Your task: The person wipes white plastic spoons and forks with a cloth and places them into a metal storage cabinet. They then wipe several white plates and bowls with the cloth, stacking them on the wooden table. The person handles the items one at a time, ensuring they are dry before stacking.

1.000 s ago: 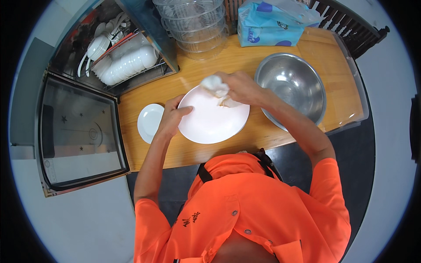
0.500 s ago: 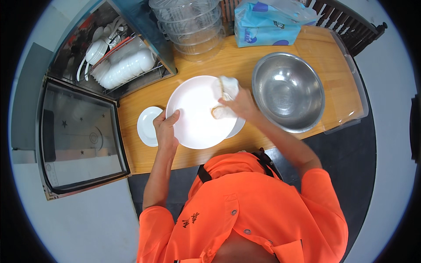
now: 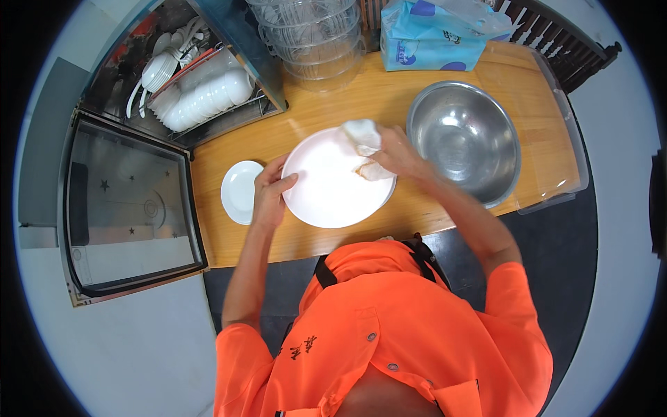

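A large white plate (image 3: pixel 333 184) is held over the table by my left hand (image 3: pixel 271 193), thumb on top of the left rim and the other fingers at its edge. My right hand (image 3: pixel 397 154) grips a white cloth (image 3: pixel 372 170) with a yellowish-brown edge, pressed on the plate's upper right part. The cloth and the fingers on it are slightly blurred. To the left of my left hand lies a small white plate (image 3: pixel 241 192) on the table. Close by my right hand stands a wide steel basin (image 3: pixel 464 142) with nothing visible in it.
A cabinet (image 3: pixel 274 90) with its glass door (image 3: pixel 132 208) swung open stands at the left, holding white bowls (image 3: pixel 208 101) and spoons. Stacked clear containers (image 3: pixel 313 42) and a blue tissue pack (image 3: pixel 434 42) are at the back of the wooden table (image 3: pixel 229 247).
The large plate has shifted a little to the right and is turned somewhat. My right hand has moved slightly right with the cloth. A plate edge seen underneath before is now mostly covered.
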Demonstrator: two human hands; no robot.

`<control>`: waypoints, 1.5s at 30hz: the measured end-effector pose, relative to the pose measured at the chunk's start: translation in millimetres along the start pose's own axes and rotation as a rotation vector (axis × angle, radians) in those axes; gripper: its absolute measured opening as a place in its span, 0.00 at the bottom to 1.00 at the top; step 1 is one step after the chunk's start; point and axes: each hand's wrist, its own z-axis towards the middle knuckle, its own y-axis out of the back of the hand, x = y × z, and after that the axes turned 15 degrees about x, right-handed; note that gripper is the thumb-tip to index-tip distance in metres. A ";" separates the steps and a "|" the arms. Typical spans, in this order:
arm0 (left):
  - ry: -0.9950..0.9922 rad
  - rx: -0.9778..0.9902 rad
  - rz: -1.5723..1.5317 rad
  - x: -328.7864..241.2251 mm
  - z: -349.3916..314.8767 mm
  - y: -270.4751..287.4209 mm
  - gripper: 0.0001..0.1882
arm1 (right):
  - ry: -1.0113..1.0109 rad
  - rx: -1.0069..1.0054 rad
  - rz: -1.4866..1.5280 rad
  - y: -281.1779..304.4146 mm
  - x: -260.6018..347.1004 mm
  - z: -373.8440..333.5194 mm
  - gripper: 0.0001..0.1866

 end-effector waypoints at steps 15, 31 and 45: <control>-0.016 -0.253 0.081 -18.3 -12.0 -15.2 0.14 | -0.014 -0.007 0.059 -16.6 -9.3 7.1 0.29; -0.262 -0.110 0.090 4.9 -7.3 -3.5 0.32 | -0.112 -0.161 0.651 -19.4 -24.5 -23.9 0.23; 0.111 -0.066 0.376 -16.4 -1.8 -7.2 0.20 | -0.038 0.137 0.170 20.8 34.3 -1.2 0.22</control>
